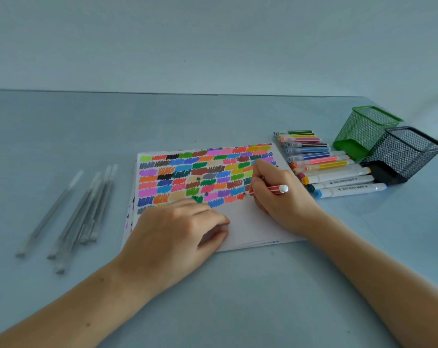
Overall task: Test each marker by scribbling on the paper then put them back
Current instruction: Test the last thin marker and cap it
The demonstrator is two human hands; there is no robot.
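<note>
Head view: right hand (283,197) grips red marker (273,189) at paper (250,222)'s right edge; left hand (177,229), loosely curled, presses it.

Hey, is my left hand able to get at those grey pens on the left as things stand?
Probably yes. The left hand rests on the paper holding nothing, and the grey pens lie on its own side with only bare table between. The right hand, holding the red marker, is well away.
</note>
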